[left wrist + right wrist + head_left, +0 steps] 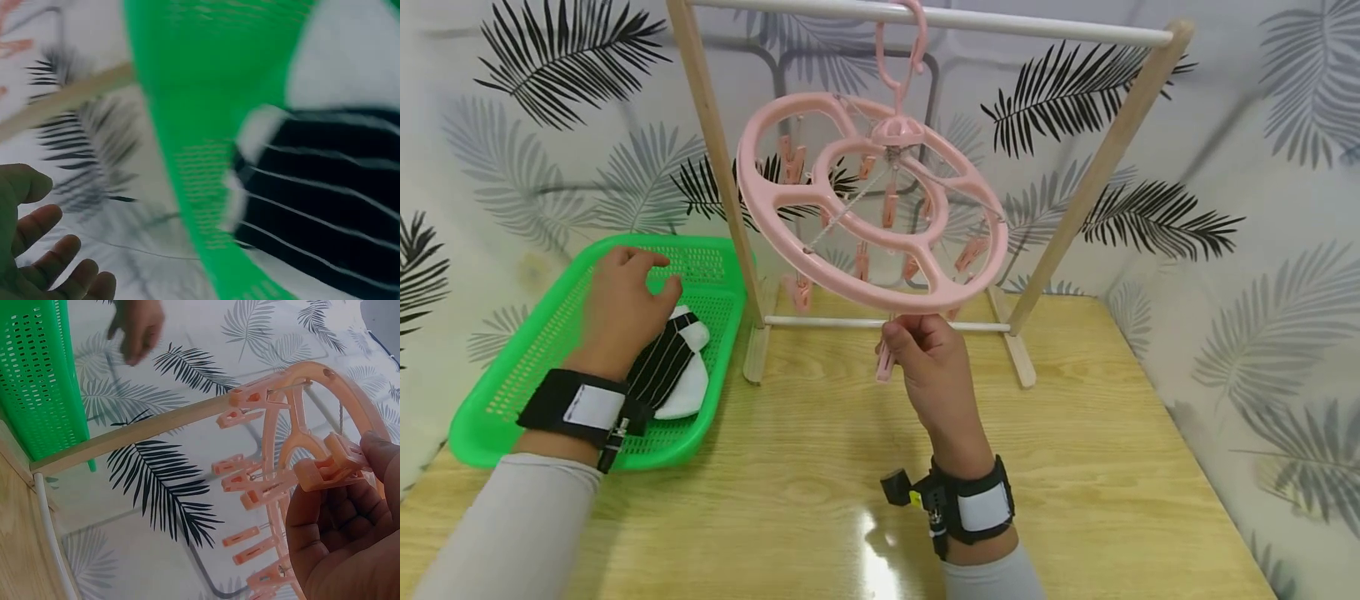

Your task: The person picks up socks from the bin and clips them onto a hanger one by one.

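Note:
My right hand (936,367) pinches a pink clothespin (331,465) between thumb and fingers, just below the near rim of a round pink drying hanger (865,287). Over the green basket (722,392) at the left is my left hand (625,308), empty, with its fingers loosely bent and spread from the thumb. A black sock with thin white stripes (325,187) and white parts lies in the basket, partly hidden under the left hand and wrist in the head view. The hanger tilts down toward me, with several other pink clothespins (792,162) dangling under it.
The hanger's hook (917,42) hangs on the white top bar (1037,25) of a rack with slanting wooden legs (1093,179). A white lower bar (820,322) joins its feet on the wood-grain table (1075,467). Behind stands a leaf-patterned backdrop (1247,150).

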Available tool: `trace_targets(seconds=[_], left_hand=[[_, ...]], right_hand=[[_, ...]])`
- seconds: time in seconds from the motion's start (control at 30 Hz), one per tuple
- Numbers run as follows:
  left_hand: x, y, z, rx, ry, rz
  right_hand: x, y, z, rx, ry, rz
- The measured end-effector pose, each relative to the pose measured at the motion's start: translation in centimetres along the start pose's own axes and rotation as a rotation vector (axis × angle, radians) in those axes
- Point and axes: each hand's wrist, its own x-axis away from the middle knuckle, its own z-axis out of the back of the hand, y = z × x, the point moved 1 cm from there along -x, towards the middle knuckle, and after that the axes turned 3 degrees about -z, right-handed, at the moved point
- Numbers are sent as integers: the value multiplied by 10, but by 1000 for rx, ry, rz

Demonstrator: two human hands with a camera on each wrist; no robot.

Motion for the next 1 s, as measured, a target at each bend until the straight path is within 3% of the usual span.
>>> trace_targets(seconds=[0.2,0.37,0.47,0.57,0.87,1.0], left_hand=[[11,-43,-5,-92,-301,157],[22,-66,-15,-9,-412,313],[25,-72,-20,22,-428,383],[25,-73,-23,4,-413,397],[32,-76,-31,-103,-309,298],[33,-76,-32,-127,-269,291]], right_hand=[[0,-1,2,-12,8,-9],[1,1,0,-19,3,-20],[1,1,0,-25,-5,-15],[0,1,-1,-32,-7,-11],[0,0,0,-16,4,-41],[0,-1,-1,-3,9,-52]])
